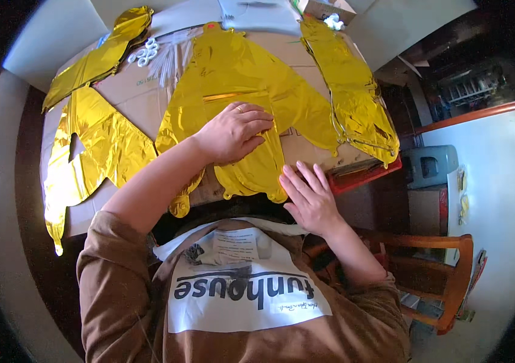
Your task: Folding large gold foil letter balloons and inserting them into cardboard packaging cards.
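Head view, looking down: a large gold foil sheet (227, 72) lies flat in the middle of a desk (124, 100) topped with tan cardboard, its wide lower end nearest the person. The left hand (236, 133) rests palm down on the sheet's lower middle, fingers together and loosely bent; whether it pinches any foil cannot be made out. The right hand (309, 196) is open, fingers spread, its fingertips at the rounded lower right corner of the same sheet, with nothing gripped. For neat handling, it seems best to press with a flat, light palm, stroke outward from the centre so trapped air can escape, and steady the edge with the other hand, since foil this thin would likely crease or tear if dragged. The sheet is shiny and crinkled, crossed by fold lines, with curved edges and small rounded tabs. To the left lie a narrow gold foil stack (97, 66) and, nearer, an angular gold foil piece (106, 133) with a hole through it; to the right is a longer layered foil stack (348, 72). Smooth white rings (144, 53) sit beside thin clear strips (169, 60) towards the far side.
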`<act>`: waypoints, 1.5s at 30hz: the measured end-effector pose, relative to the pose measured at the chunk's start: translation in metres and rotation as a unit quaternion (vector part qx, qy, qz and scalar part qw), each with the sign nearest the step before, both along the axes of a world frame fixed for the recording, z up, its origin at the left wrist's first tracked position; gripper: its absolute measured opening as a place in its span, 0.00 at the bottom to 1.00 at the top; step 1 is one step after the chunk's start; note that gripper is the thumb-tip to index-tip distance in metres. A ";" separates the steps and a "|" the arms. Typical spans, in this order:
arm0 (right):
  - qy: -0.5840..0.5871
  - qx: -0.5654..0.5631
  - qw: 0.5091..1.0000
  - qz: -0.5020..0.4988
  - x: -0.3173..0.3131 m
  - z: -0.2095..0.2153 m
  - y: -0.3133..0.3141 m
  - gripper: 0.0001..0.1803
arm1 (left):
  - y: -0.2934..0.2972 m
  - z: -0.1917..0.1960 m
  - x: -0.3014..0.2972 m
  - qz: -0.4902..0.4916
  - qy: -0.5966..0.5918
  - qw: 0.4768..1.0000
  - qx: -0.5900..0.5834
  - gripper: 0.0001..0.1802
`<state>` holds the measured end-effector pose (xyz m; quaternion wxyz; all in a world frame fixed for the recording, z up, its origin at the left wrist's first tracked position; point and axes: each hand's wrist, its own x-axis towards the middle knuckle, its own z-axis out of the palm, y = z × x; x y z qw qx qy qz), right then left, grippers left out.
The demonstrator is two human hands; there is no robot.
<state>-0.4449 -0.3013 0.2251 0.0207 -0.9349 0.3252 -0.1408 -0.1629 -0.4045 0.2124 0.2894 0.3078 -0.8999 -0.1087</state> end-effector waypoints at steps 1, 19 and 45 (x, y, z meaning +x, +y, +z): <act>-0.010 0.015 1.000 0.012 -0.003 0.003 -0.001 0.28 | 0.001 0.000 0.000 0.001 -0.002 1.000 0.003 0.20; -0.064 -0.023 0.998 0.012 0.036 0.009 -0.069 0.17 | -0.011 0.029 0.010 0.093 0.052 0.993 0.052 0.25; -0.094 0.175 0.931 -0.305 0.080 0.021 -0.238 0.18 | -0.015 0.000 0.007 0.228 -0.150 0.962 0.012 0.46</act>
